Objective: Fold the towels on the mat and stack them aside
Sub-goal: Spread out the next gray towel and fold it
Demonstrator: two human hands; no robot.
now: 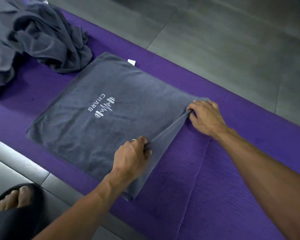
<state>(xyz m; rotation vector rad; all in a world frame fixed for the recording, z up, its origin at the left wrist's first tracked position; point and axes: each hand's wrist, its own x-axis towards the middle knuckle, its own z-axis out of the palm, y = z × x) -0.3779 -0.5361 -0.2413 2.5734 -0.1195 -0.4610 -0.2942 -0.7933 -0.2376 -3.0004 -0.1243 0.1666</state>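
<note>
Item: grey towel [100, 108], printed logo [102, 107] uppermost, lay flat on the purple mat [206, 179], its near edge lifted between the two hands.

Left hand [132, 156]: fingers [148, 150] closed in a pinch on the raised edge, at the near end of the taut span. Right hand [204, 116]: fingers [191, 112] closed in a pinch on the same edge at the corner, knuckles up. The cloth ran tight between the two pinches; beyond the fingertips the rest of the towel lay spread and mostly smooth.

Adjacent: heap of unfolded grey towels [42, 37], well beyond the fingertips, its lower fringe touching or overlapping the flat towel's far corner; which, could not be told. White tag [131, 62] at the far edge. Sandalled foot [12, 200] near the left wrist, off the mat.

Risks, as judged:
- Uneven pull from either pinch would skew the fold and misalign the edges.
- A shallow pinch might slip, dropping one corner.
- Carrying the edge far over could snag the heap and drag it along.
- Wrinkles beneath would be trapped in the fold.
</note>
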